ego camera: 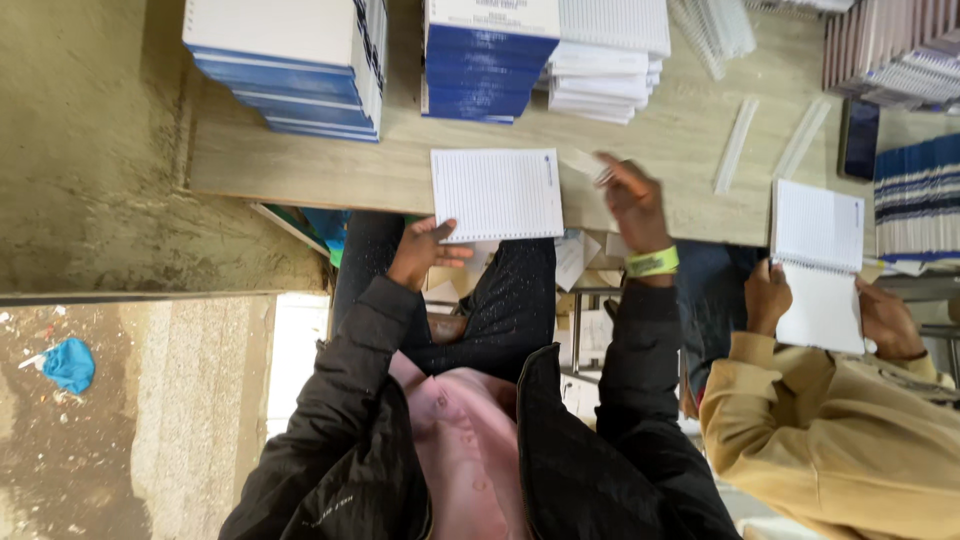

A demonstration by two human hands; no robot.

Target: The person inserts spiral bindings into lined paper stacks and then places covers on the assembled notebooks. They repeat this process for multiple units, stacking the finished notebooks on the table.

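— Head view: the left hand [428, 252] pinches the near corner of the lined pad [497, 193], which overhangs the worktop [320, 165] edge.
— So a loose pinch could let it slide off. And the right hand [632, 200]?
— Blurred, so its fingers' grip cannot be told.

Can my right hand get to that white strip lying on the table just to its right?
Probably yes. Only bare table lies between the right hand and the white strip. The co-worker's hands are further off, on their own notebook.
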